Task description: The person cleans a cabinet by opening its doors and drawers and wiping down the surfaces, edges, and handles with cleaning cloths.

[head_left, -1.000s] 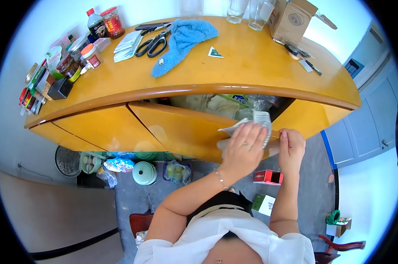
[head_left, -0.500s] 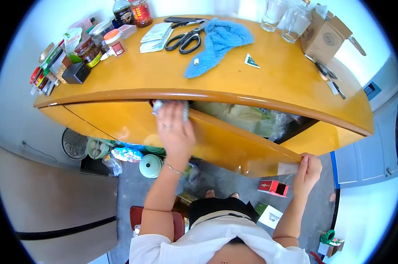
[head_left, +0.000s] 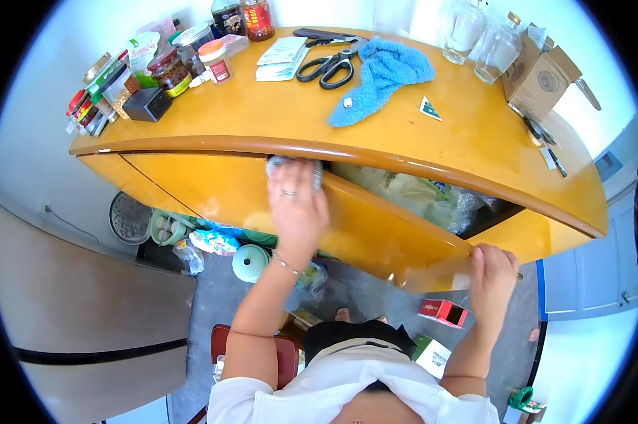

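Note:
My left hand (head_left: 297, 205) presses a grey-and-white cloth (head_left: 276, 164) against the top edge of the yellow wooden cabinet door (head_left: 375, 240), close to its hinge side. The fingers are bent over the cloth and slightly smeared by motion. The door stands partly open, swung out toward my body. Near its free end, my right hand (head_left: 494, 275) grips the top edge, fingertips curled over it. Behind the door, the dark gap shows plastic-wrapped bags (head_left: 425, 201) inside the cabinet.
The curved cabinet top (head_left: 262, 113) holds jars (head_left: 169, 73), scissors (head_left: 326, 68), a blue towel (head_left: 382, 78), glass bottles (head_left: 499, 53) and a cardboard box (head_left: 541, 78). On the floor are a green lidded pot (head_left: 250, 263) and a red box (head_left: 443, 312). A stool (head_left: 285, 360) stands beside me.
The view has shifted, so the cabinet-top items appear farther right. My right hand has slid inward from the door's outer corner. My left hand stays with the cloth on the door edge.

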`<state>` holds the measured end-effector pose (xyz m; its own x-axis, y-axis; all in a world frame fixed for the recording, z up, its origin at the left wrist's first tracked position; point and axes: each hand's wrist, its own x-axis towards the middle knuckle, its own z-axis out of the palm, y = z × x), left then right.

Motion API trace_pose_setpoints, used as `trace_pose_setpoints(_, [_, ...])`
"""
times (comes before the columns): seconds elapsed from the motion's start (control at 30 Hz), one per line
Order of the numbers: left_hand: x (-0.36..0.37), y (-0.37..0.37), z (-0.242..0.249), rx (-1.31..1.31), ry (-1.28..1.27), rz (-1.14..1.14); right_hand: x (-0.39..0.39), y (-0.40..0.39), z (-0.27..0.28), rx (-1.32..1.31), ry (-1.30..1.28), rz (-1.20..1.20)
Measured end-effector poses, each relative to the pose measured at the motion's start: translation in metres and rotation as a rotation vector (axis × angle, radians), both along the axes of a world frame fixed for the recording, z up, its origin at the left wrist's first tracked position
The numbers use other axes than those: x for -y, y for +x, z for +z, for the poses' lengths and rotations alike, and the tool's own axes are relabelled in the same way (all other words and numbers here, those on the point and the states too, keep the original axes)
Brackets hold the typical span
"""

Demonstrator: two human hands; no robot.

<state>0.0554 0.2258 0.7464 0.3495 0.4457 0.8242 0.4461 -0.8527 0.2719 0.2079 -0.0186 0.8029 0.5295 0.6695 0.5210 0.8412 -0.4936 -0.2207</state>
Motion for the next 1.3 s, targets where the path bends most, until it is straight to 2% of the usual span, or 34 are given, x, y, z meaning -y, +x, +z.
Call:
trace_pose_setpoints(0.07, [0.018,0.005,-0.001,-0.001,-0.033,-0.099,-0.025,-0.007,0.0,-0.03,0.01,0.039])
trace_pose_setpoints(0.17, [0.031,0.006,-0.002,-0.001,-0.049,-0.131,-0.041,-0.009,-0.008,-0.018,0.04,0.049])
trace_pose_setpoints(0.43, [-0.031,-0.02,0.002,0.004,-0.018,0.107,-0.036,-0.016,-0.016,0.059,0.044,0.04])
trace_pose_setpoints(0.53, [-0.008,-0.013,0.008,-0.105,-0.152,0.036,-0.034,-0.022,-0.018,0.059,0.03,0.007])
trace_pose_setpoints(0.63, [0.028,-0.005,0.003,-0.022,-0.122,-0.217,-0.033,-0.03,-0.017,0.041,0.035,-0.002])
trace_pose_setpoints(0.73, [0.018,-0.014,0.001,-0.055,-0.095,-0.227,-0.027,-0.038,-0.015,0.035,0.011,0.003])
trace_pose_setpoints(0.77, [0.01,-0.018,0.003,-0.066,-0.128,-0.206,-0.025,-0.04,-0.015,0.035,-0.003,0.005])
trace_pose_setpoints(0.83, [-0.018,-0.026,0.004,-0.066,-0.109,-0.025,-0.02,-0.044,-0.017,0.04,-0.015,0.014])
trace_pose_setpoints(0.97, [-0.032,-0.023,0.009,-0.037,-0.029,0.092,-0.017,-0.051,-0.016,0.024,-0.028,0.014])
trace_pose_setpoints(1.07, [-0.005,-0.021,0.013,-0.131,-0.121,-0.103,-0.016,-0.053,-0.016,0.026,-0.034,0.021])
trace_pose_setpoints(1.17, [0.027,-0.017,0.011,-0.089,-0.126,-0.256,-0.016,-0.053,-0.018,0.052,-0.012,0.03])
trace_pose_setpoints(1.27, [-0.001,-0.024,0.016,-0.153,-0.132,-0.214,-0.016,-0.054,-0.017,0.031,-0.026,0.022])
trace_pose_setpoints(1.3, [-0.017,-0.027,0.011,-0.139,-0.109,-0.133,-0.015,-0.054,-0.017,0.028,-0.024,0.023])
